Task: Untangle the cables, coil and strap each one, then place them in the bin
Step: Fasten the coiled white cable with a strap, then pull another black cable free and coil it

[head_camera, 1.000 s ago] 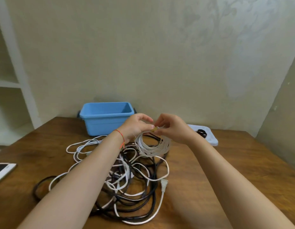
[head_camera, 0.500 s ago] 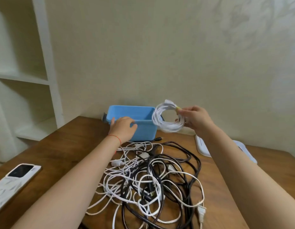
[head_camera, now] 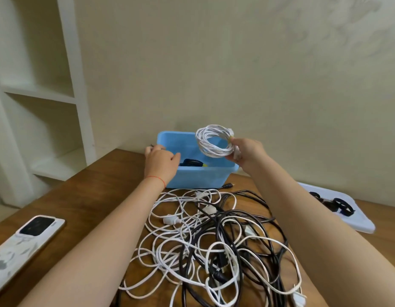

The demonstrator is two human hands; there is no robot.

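Observation:
My right hand pinches a coiled white cable bound with a yellowish strap, holding it in the air above the blue bin. My left hand rests on the bin's near left rim, thumb over the edge. A coiled black cable lies inside the bin. A tangle of white and black cables sprawls on the wooden table in front of the bin, between my forearms.
A phone lies face down near the table's left edge. A white tray with black straps sits at the right. White shelves stand to the left; the wall is just behind the bin.
The white coil has been lifted off the tangle and carried over the bin by my right hand. My left hand let go of it and went to the bin's rim.

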